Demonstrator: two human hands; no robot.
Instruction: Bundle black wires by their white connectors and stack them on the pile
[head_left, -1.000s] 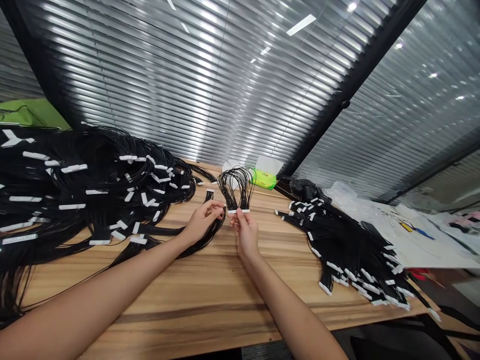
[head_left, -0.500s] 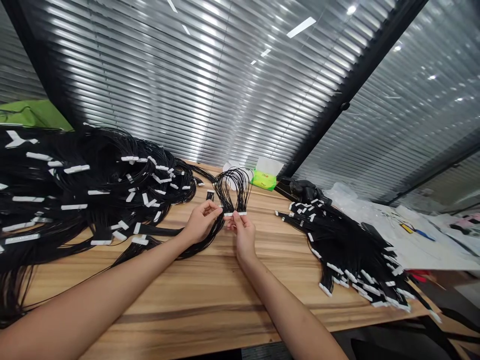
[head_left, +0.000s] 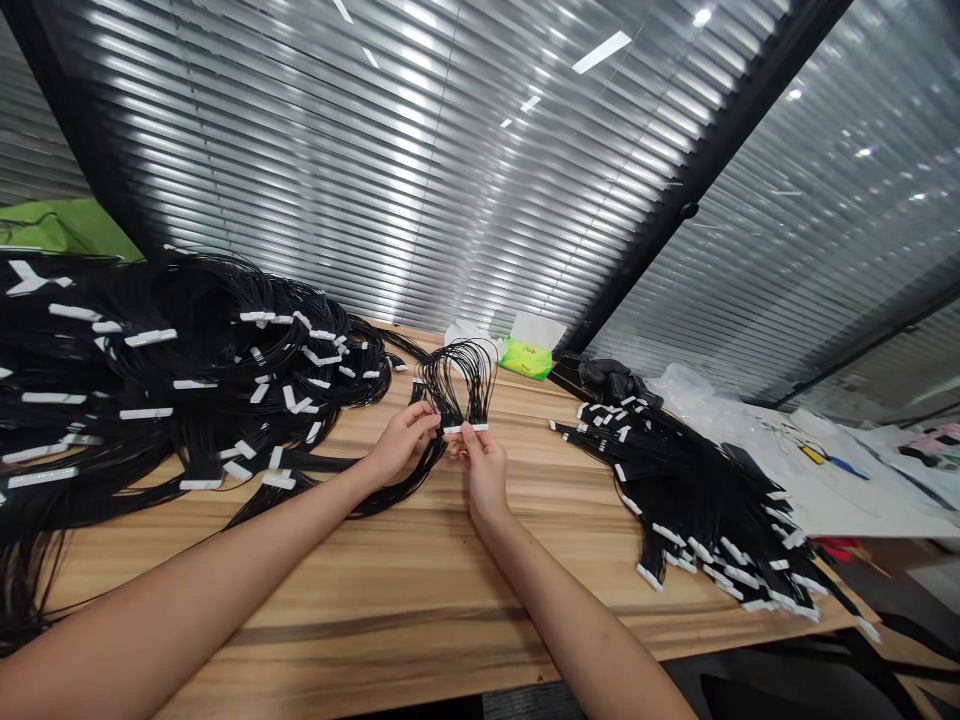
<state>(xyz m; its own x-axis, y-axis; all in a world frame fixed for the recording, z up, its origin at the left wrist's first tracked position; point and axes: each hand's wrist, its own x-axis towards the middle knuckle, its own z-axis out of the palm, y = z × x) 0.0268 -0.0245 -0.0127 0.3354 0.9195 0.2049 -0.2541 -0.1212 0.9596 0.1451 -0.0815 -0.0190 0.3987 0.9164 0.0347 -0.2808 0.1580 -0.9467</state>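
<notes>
The left hand (head_left: 401,445) and right hand (head_left: 484,470) stand close: right pinches the white connector (head_left: 463,428) of a looped black wire harness (head_left: 480,385), left pinches wires beside it, keeping the connector level.

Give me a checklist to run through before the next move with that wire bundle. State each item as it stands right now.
1. Right hand pinching the white connector strip: ok.
2. Left hand holding that strip: cannot tell; its fingertips are at the strip's left end.
3. Black wire loop standing above the strip: ok.
4. Area around the hands free of other wires: not ok; trailing black wires run beneath the left wrist.
5. Wire pile on the right back from the table edge: not ok; its ends reach the edge.
</notes>
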